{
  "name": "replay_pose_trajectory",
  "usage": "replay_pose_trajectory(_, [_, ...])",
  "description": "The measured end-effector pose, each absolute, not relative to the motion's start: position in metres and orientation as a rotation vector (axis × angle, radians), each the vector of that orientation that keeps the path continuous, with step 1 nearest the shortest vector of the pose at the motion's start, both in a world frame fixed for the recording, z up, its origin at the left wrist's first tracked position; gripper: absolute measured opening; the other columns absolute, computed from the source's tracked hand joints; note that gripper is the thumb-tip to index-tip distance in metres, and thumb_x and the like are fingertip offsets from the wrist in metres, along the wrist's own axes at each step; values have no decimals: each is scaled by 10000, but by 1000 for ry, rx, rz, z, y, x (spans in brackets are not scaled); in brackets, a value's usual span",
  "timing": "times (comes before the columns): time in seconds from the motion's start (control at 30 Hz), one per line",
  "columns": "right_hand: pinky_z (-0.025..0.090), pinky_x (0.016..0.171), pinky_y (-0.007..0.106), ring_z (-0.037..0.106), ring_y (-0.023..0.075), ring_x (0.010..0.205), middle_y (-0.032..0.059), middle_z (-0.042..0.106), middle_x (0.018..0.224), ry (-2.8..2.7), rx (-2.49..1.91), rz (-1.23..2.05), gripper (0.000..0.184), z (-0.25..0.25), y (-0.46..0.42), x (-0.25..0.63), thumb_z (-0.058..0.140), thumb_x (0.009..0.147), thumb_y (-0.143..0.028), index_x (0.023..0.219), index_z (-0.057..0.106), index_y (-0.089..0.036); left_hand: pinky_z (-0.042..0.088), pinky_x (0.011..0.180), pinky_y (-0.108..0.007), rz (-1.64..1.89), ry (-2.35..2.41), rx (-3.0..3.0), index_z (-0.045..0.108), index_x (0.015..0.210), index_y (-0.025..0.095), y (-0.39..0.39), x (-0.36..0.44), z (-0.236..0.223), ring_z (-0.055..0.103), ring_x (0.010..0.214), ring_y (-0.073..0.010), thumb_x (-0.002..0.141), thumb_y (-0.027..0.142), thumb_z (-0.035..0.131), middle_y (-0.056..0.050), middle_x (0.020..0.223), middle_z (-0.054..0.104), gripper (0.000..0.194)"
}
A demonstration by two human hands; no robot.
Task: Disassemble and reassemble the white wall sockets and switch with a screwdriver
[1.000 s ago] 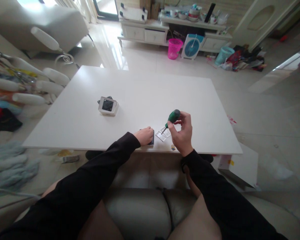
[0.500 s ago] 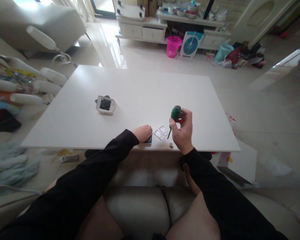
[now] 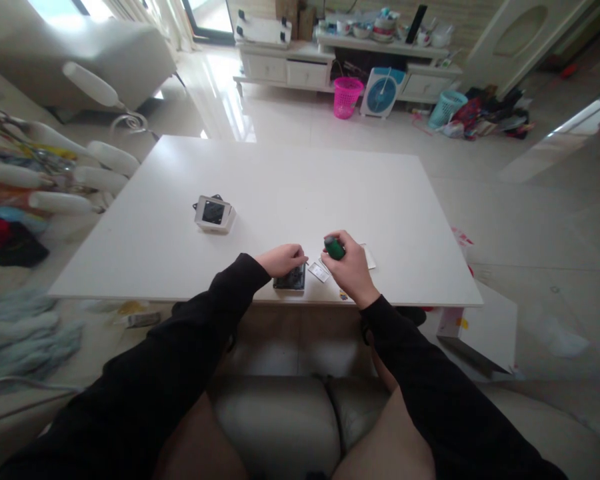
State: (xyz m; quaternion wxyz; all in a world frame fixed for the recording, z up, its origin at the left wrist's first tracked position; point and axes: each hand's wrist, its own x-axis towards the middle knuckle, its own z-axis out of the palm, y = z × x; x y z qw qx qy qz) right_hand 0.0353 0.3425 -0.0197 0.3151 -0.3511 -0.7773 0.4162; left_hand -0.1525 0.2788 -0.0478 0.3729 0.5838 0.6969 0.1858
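Observation:
My right hand [image 3: 351, 267] is wrapped round the green handle of a screwdriver [image 3: 335, 249], whose dark butt end faces up at me. Its thin shaft points left, toward my other hand. On the table's near edge lies a flat black rectangular device [image 3: 290, 281], partly covered by my left hand [image 3: 281, 260]. The fingers of that hand are curled and pressed together over its far side, and what they pinch, if anything, is too small to tell. Between the hands sits a small white-framed tray [image 3: 319, 272]; another pale tray [image 3: 369, 257] shows behind my right wrist.
A white box [image 3: 215, 215] with a black square on top stands on the left of the white table [image 3: 280, 180], a dark bracket-like piece behind it. A small yellow and blue figure sticker [image 3: 343, 295] sits near the front edge. Chandelier arms [image 3: 113, 157] reach in at left.
My right hand has lowered and moved left with the screwdriver, its handle tipping toward me. My left hand has slid up and back, uncovering more of the black device.

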Motion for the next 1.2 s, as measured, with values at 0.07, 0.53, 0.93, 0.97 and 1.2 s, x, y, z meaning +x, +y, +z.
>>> replay_pose_trajectory(0.07, [448,759,297,611,172,762,0,684,815,-2158,-932,1108,113,-25,342,35,661,780,-265,878,646,-213,381,558,-271,624,1630,1355,546,732,192,278,-154,-43,480,542,-135,931,417,549,19,572,541,301])
replay_pose_trajectory(0.53, [398,715,278,664,214,848,60,767,919,-2692,-1181,713,118,-38,356,33,656,854,-268,951,710,-229,510,1009,-420,490,1880,1631,595,1194,160,255,-164,-59,600,1173,-312,684,451,830,-140,1238,636,632])
replay_pose_trajectory(0.93, [414,702,295,711,264,974,88,783,1064,-2993,-1410,476,260,-72,363,34,585,903,-355,1112,720,-278,549,918,-466,-88,2139,1818,536,1318,134,230,-145,-63,576,1184,-381,780,536,767,-186,1289,586,710])
replay_pose_trajectory(0.97, [417,705,295,712,264,976,88,783,1068,-2999,-1412,472,264,-73,363,33,584,904,-352,1119,719,-279,547,917,-475,-100,2191,1776,513,1362,134,230,-144,-63,582,1191,-395,784,569,757,-197,1314,574,763])
replay_pose_trajectory(1.2, [441,711,298,721,263,950,103,783,1060,-2982,-1418,483,252,-74,361,29,606,911,-376,1104,725,-266,515,1023,-461,-134,2113,1541,328,1569,248,228,-156,-66,695,1168,-372,897,643,581,-212,1673,230,819])
